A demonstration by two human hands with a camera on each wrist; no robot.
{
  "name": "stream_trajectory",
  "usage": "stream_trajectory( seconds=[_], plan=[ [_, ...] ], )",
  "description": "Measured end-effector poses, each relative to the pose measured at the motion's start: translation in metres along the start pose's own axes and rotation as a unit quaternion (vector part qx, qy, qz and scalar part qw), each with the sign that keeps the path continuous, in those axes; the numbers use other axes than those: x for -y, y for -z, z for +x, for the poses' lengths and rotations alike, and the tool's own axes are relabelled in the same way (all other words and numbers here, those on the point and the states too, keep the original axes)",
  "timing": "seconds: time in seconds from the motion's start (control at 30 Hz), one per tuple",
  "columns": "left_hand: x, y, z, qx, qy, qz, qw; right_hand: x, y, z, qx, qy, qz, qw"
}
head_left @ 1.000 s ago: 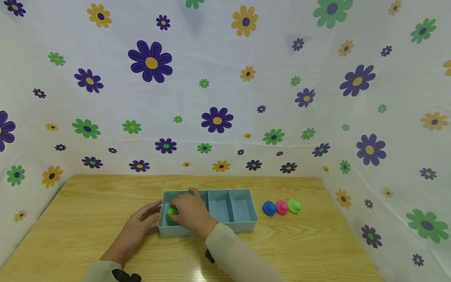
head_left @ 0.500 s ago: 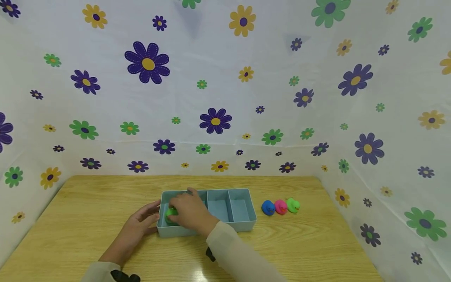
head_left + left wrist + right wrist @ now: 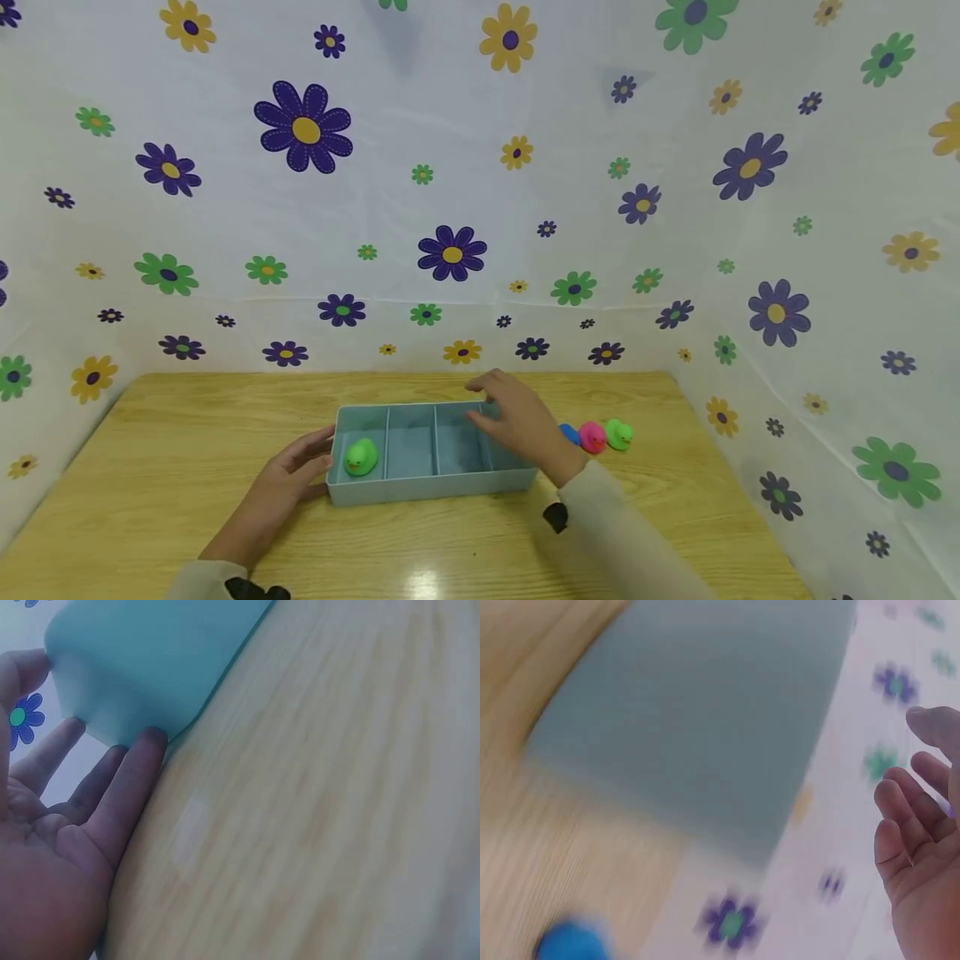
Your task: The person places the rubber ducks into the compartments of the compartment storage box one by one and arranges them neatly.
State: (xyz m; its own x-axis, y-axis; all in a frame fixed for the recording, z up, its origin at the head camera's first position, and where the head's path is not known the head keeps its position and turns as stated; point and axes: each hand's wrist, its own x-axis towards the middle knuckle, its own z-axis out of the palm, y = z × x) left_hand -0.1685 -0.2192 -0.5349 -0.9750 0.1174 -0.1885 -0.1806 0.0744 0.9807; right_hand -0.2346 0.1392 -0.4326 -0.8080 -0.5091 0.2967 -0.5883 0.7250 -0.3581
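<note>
A blue-grey box [image 3: 420, 487] with several compartments lies on the table. In its leftmost compartment sits a green rubber duck [image 3: 361, 457]. My left hand [image 3: 288, 479] touches the box's left end; in the left wrist view the fingertips [image 3: 154, 739] rest against its wall. Over the right part of the box hovers my right hand [image 3: 521, 421], holding nothing, fingers relaxed and apart. To the right stand a blue duck [image 3: 570, 433], partly hidden by that hand, a pink duck [image 3: 592, 437] and another green duck [image 3: 618, 434].
The wooden table [image 3: 225, 425] reaches back to a white cloth [image 3: 360, 192] printed with flowers. More of this cloth hangs along the left and right sides.
My right hand has let go of the green duck in the leftmost compartment and moved right across the box. The left hand stays at the box's end. The view has shifted slightly.
</note>
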Motion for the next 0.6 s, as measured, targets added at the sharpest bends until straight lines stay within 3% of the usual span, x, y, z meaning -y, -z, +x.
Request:
stream_trajectory(
  seconds=[0.17,0.33,0.6],
  plan=[
    [-0.003,-0.001,-0.004,-0.007,0.015,0.006,0.9998,-0.056,0.031,-0.029,0.013,-0.08,-0.018,0.997],
    [-0.004,0.0,-0.003,-0.005,0.019,0.008,0.9998,-0.1,0.043,-0.053,0.03,-0.115,-0.03,0.992],
    [-0.003,-0.002,-0.002,-0.003,0.023,0.008,0.9997,-0.129,0.041,-0.077,0.082,-0.152,0.013,0.985]
  ],
)
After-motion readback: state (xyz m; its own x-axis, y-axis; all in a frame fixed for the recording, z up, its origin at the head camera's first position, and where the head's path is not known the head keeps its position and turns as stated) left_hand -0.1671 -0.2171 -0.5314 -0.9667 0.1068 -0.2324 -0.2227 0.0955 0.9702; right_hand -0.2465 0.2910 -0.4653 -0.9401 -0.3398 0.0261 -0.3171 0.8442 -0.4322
